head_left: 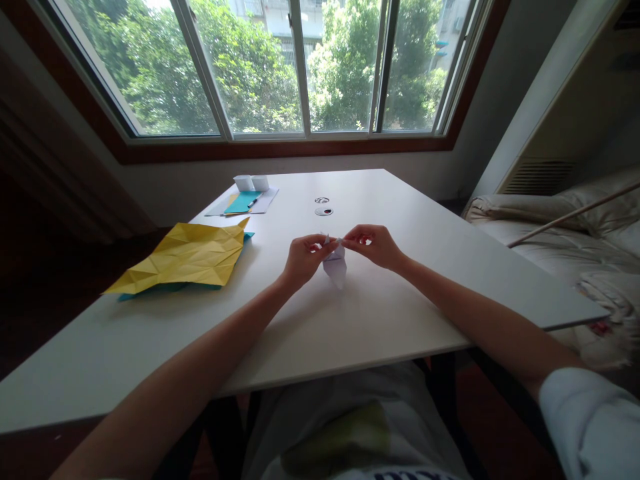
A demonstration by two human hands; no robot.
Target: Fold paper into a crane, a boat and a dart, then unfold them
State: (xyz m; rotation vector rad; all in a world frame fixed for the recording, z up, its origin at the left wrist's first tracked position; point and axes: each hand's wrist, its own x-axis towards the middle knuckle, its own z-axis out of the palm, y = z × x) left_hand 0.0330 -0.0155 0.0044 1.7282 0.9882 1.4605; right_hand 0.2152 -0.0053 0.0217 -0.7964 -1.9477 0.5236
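Observation:
A small folded white paper piece (335, 265) is held between my two hands over the middle of the table. Its lower part is a pointed flap that hangs down toward me, and small tips stick up at the top. My left hand (306, 257) pinches its upper left side between thumb and fingers. From the other side, my right hand (373, 245) pinches the top right corner with thumb and forefinger. The fingertips cover part of the upper folds, so their exact shape is hidden.
Creased yellow paper (193, 257) lies over teal paper (170, 288) on the left of the white table (400, 320). Farther back are two small white containers (251, 183), a teal sheet (243, 202) and a pen (255, 200). Two flat round items (323, 211) lie mid-table.

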